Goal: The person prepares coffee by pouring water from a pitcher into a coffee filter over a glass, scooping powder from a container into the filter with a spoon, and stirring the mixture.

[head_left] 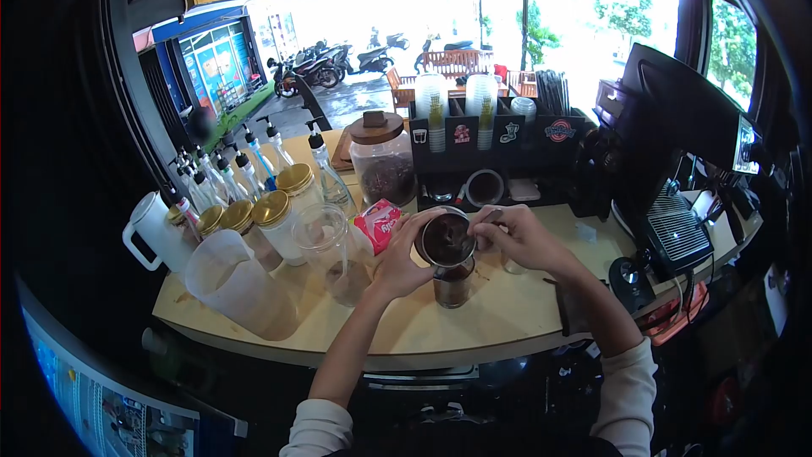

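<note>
My left hand (pixel 399 258) wraps round a round cup (pixel 425 245), tilted so that its dark brown contents face me. My right hand (pixel 516 239) pinches what looks like a spoon (pixel 492 217) at the cup's right rim; its lower end is hard to make out against the dark contents. Just below the cup, a small clear glass (pixel 452 290) with something brownish in it stands on the counter. Close to my left hand are a pink and white packet (pixel 378 224) and a tall clear plastic cup (pixel 337 267).
On the wooden counter (pixel 507 322), a frosted pitcher (pixel 241 283), a white jug (pixel 156 233), gold-lidded jars (pixel 272 210) and several pump bottles stand left. Behind are a wooden-lidded jar (pixel 381 161) and a black cup organizer (pixel 491 144). A monitor (pixel 685 110) and machine (pixel 672 233) stand right.
</note>
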The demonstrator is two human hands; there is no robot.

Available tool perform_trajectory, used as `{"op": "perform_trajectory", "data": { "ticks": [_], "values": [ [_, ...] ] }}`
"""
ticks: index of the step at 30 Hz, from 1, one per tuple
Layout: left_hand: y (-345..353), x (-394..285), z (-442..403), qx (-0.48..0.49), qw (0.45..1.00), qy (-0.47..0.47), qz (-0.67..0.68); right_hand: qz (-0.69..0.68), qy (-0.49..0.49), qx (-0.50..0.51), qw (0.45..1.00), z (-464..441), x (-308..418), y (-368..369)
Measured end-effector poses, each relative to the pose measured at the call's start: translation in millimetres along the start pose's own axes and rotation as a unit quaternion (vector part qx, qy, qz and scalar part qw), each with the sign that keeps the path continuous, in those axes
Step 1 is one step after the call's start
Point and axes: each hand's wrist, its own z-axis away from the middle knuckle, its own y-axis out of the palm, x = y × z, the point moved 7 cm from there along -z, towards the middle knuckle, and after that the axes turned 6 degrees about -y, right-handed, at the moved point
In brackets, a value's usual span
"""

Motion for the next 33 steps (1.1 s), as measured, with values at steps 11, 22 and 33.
{"op": "perform_trajectory", "data": {
  "ticks": [11,22,33],
  "values": [
    [2.2,-4.8,-0.2,0.052,0.998,0.02,0.031,0.072,-0.071,0.122,0.987,-15.2,10.0,11.0],
    [3.8,1.5,3.7,0.043,0.994,-0.011,0.1,0.06,-0.081,0.061,0.993,-17.9,19.3,-0.7],
    [4.3,-10.6,4.7,0.035,0.997,0.029,0.056,-0.024,-0.038,0.056,0.997,-6.2,6.4,10.0]
  ]
}}
